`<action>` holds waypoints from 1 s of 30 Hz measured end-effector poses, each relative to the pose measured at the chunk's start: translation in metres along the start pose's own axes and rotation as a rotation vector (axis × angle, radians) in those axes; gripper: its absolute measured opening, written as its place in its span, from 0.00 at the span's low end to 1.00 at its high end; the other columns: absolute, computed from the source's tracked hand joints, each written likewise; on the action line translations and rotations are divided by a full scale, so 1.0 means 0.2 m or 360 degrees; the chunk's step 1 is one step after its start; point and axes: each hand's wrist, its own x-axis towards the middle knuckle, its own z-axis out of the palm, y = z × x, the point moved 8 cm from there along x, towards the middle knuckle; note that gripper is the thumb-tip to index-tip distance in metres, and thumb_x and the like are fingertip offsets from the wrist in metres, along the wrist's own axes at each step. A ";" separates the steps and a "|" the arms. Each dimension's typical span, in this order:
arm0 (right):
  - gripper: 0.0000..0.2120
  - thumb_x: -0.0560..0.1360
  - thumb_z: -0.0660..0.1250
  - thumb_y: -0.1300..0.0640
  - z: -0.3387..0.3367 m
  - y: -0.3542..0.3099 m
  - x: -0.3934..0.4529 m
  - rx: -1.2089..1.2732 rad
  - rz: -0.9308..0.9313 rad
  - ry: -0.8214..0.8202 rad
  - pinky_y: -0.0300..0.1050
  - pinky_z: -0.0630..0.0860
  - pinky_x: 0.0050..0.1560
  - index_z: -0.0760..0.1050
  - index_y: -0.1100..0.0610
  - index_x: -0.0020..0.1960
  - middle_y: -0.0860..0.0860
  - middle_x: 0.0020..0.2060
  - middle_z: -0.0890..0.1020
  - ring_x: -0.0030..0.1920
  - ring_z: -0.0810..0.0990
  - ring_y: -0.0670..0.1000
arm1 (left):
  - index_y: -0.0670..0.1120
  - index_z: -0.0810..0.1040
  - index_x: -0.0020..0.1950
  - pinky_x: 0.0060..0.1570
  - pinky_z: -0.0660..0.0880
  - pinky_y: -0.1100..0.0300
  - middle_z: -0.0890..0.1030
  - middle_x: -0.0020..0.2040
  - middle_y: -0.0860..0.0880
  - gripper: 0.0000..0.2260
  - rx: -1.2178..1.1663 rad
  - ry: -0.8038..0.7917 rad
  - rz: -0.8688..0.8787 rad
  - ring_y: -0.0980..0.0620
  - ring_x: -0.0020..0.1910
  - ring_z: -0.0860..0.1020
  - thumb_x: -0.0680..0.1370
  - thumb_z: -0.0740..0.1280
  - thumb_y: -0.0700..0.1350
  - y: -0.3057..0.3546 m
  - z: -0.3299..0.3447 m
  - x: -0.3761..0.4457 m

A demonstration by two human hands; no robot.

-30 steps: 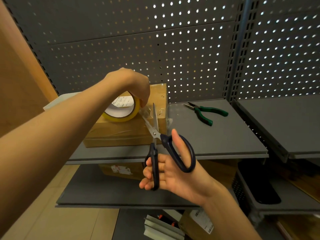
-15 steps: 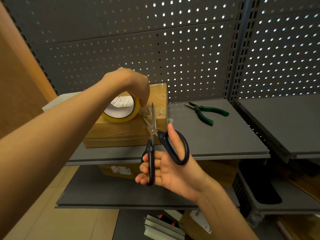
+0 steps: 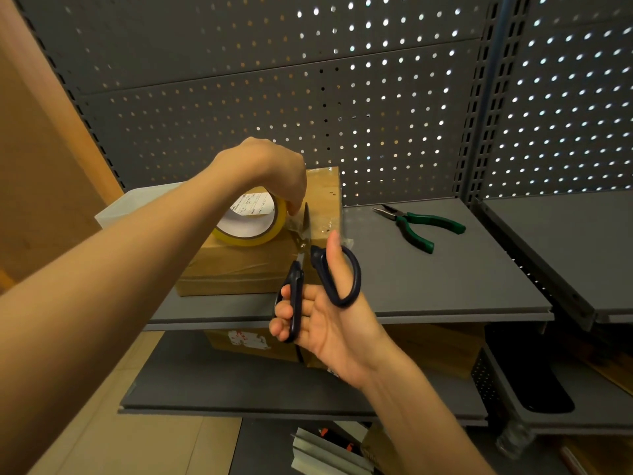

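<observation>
Scissors closing on the tape, right beside the left fingertips

The left hand (image 3: pixel 270 169) curls over the tape roll (image 3: pixel 251 221), pinching its rim on top of the cardboard box (image 3: pixel 239 269). The right hand (image 3: pixel 325 323) has thumb and fingers through the scissors (image 3: pixel 308 265), loops drawn near together, blades almost shut on the clear strip (image 3: pixel 322 228) just past the roll. Risks: the blades sit so close to the left fingers that a nick is possible, and the sticky strip may cling to the steel or spring back onto the roll. The box is sealed, contents hidden; the white bin (image 3: pixel 137 202) behind the left forearm shows nothing of its inside
</observation>
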 end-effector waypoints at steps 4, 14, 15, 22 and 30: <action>0.34 0.71 0.50 0.29 0.01 -0.01 0.00 -0.0017 -0.0045 0.0029 0.38 0.76 0.32 0.68 0.62 0.50 0.53 0.31 0.72 0.30 0.76 0.50 | 0.47 0.81 0.53 0.54 0.77 0.53 0.82 0.50 0.48 0.12 -0.0002 0.0012 0.0013 0.47 0.50 0.78 0.74 0.67 0.52 0.01 -0.01 -0.01; 0.27 0.74 0.52 0.35 -0.03 -0.03 0.00 -0.0105 -0.0143 0.0237 0.36 0.72 0.26 0.68 0.60 0.40 0.52 0.26 0.71 0.24 0.73 0.48 | 0.48 0.79 0.57 0.50 0.75 0.56 0.79 0.49 0.50 0.14 0.0067 0.0047 -0.0002 0.48 0.50 0.77 0.74 0.67 0.53 0.04 -0.02 -0.03; 0.26 0.74 0.52 0.36 -0.03 -0.03 0.00 -0.0114 -0.0150 0.0257 0.36 0.72 0.25 0.68 0.60 0.40 0.52 0.26 0.71 0.24 0.73 0.47 | 0.48 0.79 0.57 0.50 0.75 0.56 0.78 0.49 0.50 0.14 0.0066 0.0049 0.0000 0.48 0.50 0.77 0.74 0.67 0.52 0.04 -0.02 -0.03; 0.24 0.75 0.55 0.39 -0.04 -0.03 0.00 -0.0149 -0.0180 0.0354 0.34 0.71 0.24 0.69 0.59 0.36 0.49 0.22 0.70 0.21 0.69 0.45 | 0.47 0.80 0.56 0.50 0.76 0.56 0.80 0.50 0.49 0.14 0.0048 0.0048 -0.0005 0.47 0.50 0.77 0.74 0.67 0.52 0.03 -0.02 -0.03; 0.24 0.77 0.53 0.41 0.00 -0.04 0.03 -0.0130 -0.0166 0.0321 0.34 0.71 0.22 0.69 0.59 0.34 0.48 0.19 0.71 0.19 0.70 0.45 | 0.48 0.78 0.58 0.44 0.69 0.61 0.76 0.48 0.50 0.12 -0.0133 0.0086 0.0038 0.51 0.47 0.73 0.77 0.65 0.49 -0.02 -0.02 -0.07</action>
